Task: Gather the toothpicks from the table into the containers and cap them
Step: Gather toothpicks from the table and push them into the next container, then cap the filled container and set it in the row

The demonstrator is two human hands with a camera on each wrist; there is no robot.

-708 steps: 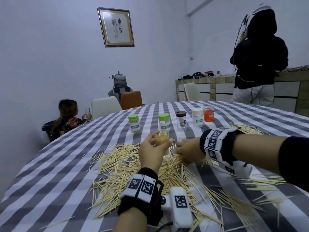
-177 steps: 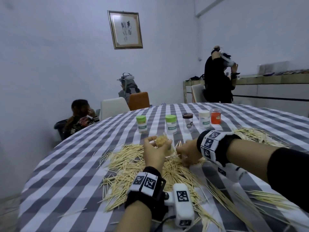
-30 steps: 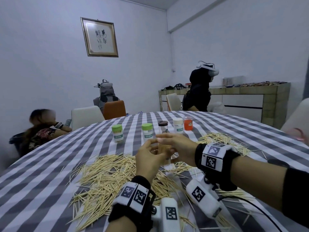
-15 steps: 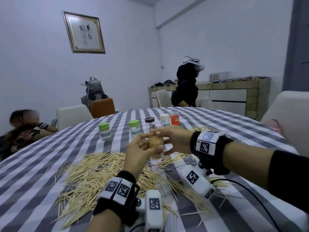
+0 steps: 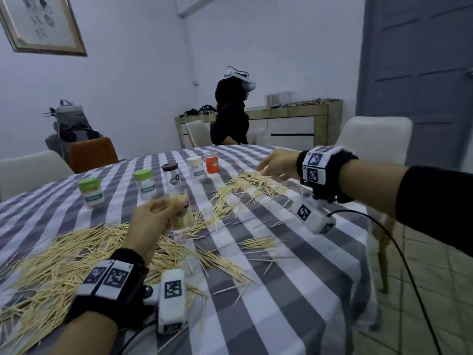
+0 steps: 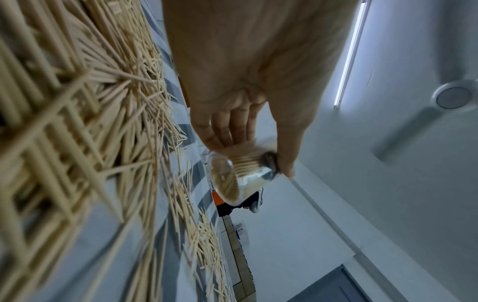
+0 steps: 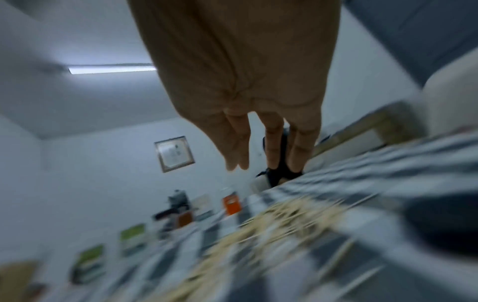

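Striped table (image 5: 294, 290) under scattered toothpicks (image 5: 64, 254), five capped containers (image 5: 144, 184)

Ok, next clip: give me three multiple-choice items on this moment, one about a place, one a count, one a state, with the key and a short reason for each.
1. Where is the right hand?
A. Over the far toothpick pile
B. On the orange container
C. Touching the left hand

2. How many green-capped containers stand on the table?
A. One
B. Two
C. Four

3. What state is the clear container in?
A. Empty, standing on the table
C. Capped with a green lid
B. Gripped by the left hand, packed with toothpicks

Key: 1 A, the head view shows the right hand reaching out above the far pile. 2 B, two green caps show in the row. 3 B, the left wrist view shows fingers and thumb round it, toothpicks inside.
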